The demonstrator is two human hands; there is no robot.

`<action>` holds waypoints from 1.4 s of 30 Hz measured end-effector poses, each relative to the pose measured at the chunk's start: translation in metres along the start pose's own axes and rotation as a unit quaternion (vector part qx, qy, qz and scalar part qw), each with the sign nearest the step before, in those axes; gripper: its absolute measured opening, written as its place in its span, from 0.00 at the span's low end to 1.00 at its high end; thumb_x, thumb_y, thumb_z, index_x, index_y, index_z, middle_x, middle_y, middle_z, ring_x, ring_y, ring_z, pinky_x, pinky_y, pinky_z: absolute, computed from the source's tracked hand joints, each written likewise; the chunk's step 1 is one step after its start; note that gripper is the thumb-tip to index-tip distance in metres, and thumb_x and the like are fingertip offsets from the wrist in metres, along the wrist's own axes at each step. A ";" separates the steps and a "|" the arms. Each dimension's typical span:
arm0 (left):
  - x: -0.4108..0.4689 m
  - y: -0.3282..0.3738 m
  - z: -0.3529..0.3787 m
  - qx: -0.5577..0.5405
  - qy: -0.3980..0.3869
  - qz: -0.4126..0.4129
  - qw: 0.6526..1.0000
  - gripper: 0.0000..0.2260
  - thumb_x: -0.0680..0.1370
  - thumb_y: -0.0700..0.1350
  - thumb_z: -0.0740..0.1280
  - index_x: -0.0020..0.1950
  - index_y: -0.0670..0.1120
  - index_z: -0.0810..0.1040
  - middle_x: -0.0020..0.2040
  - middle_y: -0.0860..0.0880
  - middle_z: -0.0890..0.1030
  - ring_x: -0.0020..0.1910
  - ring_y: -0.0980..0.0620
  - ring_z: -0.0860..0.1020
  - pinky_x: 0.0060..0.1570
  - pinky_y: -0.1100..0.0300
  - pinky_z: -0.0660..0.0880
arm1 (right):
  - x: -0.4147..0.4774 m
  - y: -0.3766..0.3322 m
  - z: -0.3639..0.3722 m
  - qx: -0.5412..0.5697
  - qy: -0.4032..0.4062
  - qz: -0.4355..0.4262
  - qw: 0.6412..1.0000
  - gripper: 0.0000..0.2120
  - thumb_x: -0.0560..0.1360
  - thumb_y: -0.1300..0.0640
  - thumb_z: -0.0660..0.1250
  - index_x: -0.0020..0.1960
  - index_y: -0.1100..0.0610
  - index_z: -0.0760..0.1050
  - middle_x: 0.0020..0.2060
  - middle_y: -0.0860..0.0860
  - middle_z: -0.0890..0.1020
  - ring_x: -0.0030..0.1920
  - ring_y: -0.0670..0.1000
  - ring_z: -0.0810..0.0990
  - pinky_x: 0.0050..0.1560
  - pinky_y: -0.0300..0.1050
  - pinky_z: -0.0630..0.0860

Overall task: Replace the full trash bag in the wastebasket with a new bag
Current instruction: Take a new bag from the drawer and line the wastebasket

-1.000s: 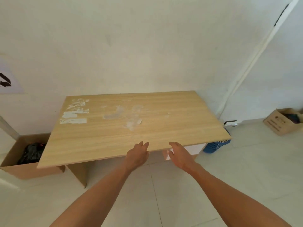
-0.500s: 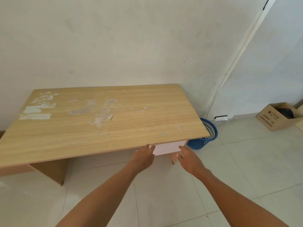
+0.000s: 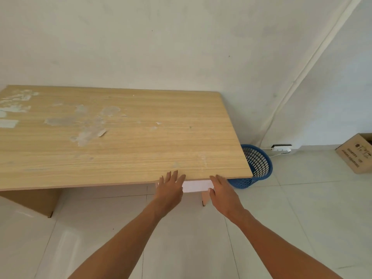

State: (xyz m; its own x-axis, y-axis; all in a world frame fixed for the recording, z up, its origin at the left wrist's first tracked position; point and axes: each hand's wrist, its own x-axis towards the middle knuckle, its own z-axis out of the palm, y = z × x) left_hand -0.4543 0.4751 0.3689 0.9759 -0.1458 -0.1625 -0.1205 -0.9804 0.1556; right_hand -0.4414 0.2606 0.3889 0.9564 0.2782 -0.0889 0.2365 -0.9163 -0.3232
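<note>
The wastebasket [image 3: 261,168] is a round blue plastic basket with walls of open lattice and a solid rim. It stands upright on the pale tiled floor [image 3: 302,198], ahead of and to the right of the outstretched fingers [image 3: 218,179] of the right hand [image 3: 223,195]. It is near those fingers but apart from them, and farther still from the fingers of the left hand [image 3: 170,190]. The corner of the wooden table [image 3: 141,137] covers its left part, so only the right side of the rim, the far inner wall and a strip of the lower wall show. The inner wall shows as dark lattice, and the bottom is hidden.
</note>
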 end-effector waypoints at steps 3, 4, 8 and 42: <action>0.015 0.006 0.025 0.019 0.051 0.000 0.999 0.24 0.81 0.43 0.62 0.77 0.44 0.63 0.78 0.38 0.62 0.77 0.34 0.59 0.72 0.35 0.60 | 0.019 0.024 0.027 -0.078 0.048 -0.048 0.995 0.22 0.79 0.58 0.65 0.72 0.63 0.69 0.70 0.63 0.72 0.72 0.63 0.69 0.73 0.59 0.65; 0.019 0.007 0.035 0.028 0.083 0.003 0.996 0.24 0.79 0.44 0.67 0.75 0.44 0.67 0.76 0.37 0.66 0.75 0.33 0.64 0.69 0.33 0.64 | 0.024 0.030 0.038 -0.103 0.070 -0.066 0.990 0.23 0.78 0.57 0.68 0.71 0.63 0.70 0.69 0.63 0.73 0.71 0.64 0.71 0.72 0.61 0.66; 0.026 0.007 0.078 0.085 0.224 0.003 0.971 0.29 0.78 0.49 0.69 0.77 0.45 0.66 0.76 0.38 0.66 0.76 0.35 0.64 0.70 0.33 0.62 | 0.037 0.050 0.076 -0.188 0.177 -0.120 0.958 0.29 0.77 0.53 0.67 0.74 0.63 0.67 0.71 0.65 0.70 0.72 0.66 0.67 0.73 0.66 0.61; 0.068 -0.041 0.104 0.129 0.552 0.045 0.822 0.16 0.83 0.57 0.56 0.56 0.53 0.82 0.53 0.56 0.84 0.52 0.49 0.81 0.50 0.53 0.71 | 0.132 0.055 0.207 -0.063 0.450 -0.184 0.872 0.15 0.77 0.58 0.65 0.63 0.57 0.75 0.55 0.55 0.78 0.53 0.57 0.77 0.47 0.52 0.76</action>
State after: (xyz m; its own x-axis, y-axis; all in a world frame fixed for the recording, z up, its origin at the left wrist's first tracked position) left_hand -0.4024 0.4918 0.2503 0.5139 -0.1501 0.8446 -0.0973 -0.9884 -0.1165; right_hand -0.3375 0.3064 0.1640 0.5463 0.2733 0.7917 0.5176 -0.8533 -0.0626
